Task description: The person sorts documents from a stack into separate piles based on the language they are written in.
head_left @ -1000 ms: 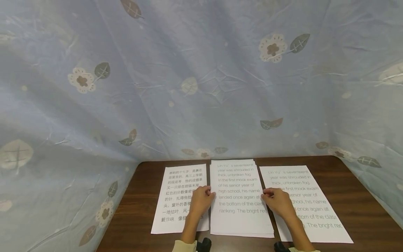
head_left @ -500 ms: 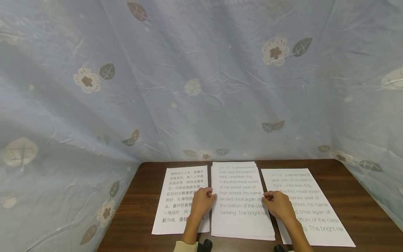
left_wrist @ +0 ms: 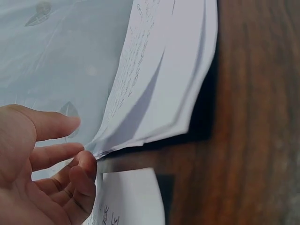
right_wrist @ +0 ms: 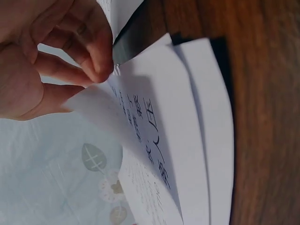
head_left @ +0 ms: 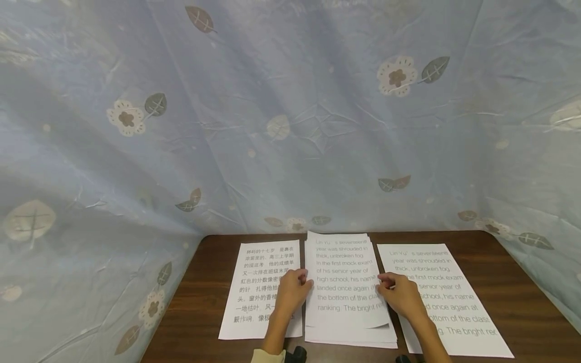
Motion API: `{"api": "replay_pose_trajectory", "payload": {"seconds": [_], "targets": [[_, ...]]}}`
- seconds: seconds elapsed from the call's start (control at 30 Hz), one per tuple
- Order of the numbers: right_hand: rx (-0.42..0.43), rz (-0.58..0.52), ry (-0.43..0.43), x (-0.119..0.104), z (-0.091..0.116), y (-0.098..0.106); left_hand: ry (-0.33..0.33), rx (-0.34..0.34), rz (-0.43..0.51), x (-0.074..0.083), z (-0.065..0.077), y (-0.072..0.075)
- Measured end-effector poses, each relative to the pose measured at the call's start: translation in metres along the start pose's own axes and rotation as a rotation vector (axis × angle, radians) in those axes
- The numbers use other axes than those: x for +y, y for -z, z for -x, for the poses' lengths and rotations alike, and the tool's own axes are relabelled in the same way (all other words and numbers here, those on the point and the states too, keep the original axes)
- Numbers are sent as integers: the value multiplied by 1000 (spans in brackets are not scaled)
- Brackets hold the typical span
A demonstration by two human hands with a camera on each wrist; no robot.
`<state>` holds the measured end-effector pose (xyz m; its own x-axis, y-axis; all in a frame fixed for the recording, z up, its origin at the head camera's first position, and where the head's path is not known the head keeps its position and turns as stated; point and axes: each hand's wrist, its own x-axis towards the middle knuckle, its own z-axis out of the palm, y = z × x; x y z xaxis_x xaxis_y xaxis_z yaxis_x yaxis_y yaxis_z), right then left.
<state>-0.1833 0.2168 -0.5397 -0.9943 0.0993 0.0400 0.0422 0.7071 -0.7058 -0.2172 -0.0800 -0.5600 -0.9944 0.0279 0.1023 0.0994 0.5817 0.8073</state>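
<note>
A stack of white paper [head_left: 349, 339] lies in the middle, its top sheet [head_left: 342, 282] printed with English text. My right hand [head_left: 400, 293] pinches that sheet at its right edge between thumb and fingers. In the right wrist view the sheet [right_wrist: 98, 110] curves up, and Chinese characters show on the page [right_wrist: 161, 93] beneath. At the stack's left edge is my left hand [head_left: 292, 290]. In the left wrist view its thumb stands apart from the fingers, whose tips [left_wrist: 86, 161] are at the paper edge, and the top sheet bows up off the stack.
A sheet with Chinese text [head_left: 258, 282] lies left of the stack, partly under my left forearm. A sheet with English text [head_left: 458, 302] lies on the right, partly behind my right hand. The dark wooden table [head_left: 195, 297] ends at a patterned cloth [head_left: 290, 166].
The top sheet of the middle stack has risen, its lower edge now curled up with a shadow below. Both hands stay almost in place. The view has shifted slightly.
</note>
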Motion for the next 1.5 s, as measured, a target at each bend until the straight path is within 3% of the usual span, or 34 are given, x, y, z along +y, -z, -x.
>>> {"api": "replay_pose_trajectory", "payload": {"seconds": [0.57, 0.9, 1.5], "targets": [[-41, -174, -55, 0, 0, 4, 30, -1, 82, 11, 1, 3], [-35, -170, -65, 1, -1, 9, -7, 28, 78, 14, 0, 11], [-45, -234, -102, 5, -1, 16, 34, 11, 126, 12, -2, 13]]}}
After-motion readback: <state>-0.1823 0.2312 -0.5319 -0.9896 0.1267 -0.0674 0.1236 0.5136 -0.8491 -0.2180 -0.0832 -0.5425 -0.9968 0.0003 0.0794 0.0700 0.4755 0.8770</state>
